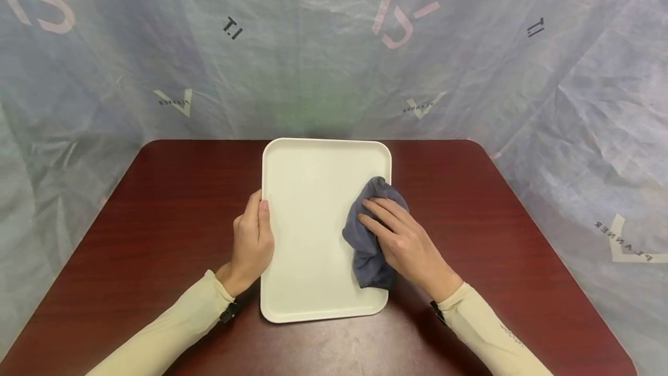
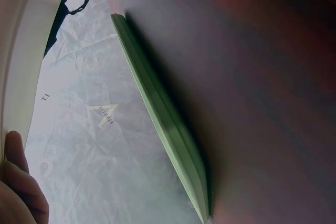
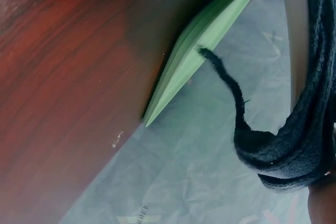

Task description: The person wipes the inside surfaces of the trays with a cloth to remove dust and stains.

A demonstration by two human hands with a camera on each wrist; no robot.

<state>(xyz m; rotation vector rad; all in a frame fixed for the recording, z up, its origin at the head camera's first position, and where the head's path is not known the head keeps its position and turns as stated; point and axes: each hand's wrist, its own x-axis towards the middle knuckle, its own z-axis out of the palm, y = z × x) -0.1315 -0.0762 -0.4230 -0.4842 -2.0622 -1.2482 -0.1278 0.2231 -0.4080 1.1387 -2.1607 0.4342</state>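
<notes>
A white rectangular tray [image 1: 313,219] is held up above the table in the head view, its inner face toward me. My left hand [image 1: 250,245] grips its left rim, thumb on the front edge and fingers [image 2: 26,187] behind. At the right rim, my right hand [image 1: 409,248] holds a bunched dark blue-grey cloth [image 1: 365,234] against the tray's face, its thumb hidden. Part of the cloth [image 3: 283,150] hangs past the rim, with a loose strand dangling. Below lies a second, pale green-tinted tray [image 2: 163,119], seen edge-on in both wrist views and hidden in the head view.
A dark red wood-grain table [image 1: 459,208] with rounded far corners lies under the hands. Grey printed sheeting [image 1: 313,62] hangs behind it and along both sides.
</notes>
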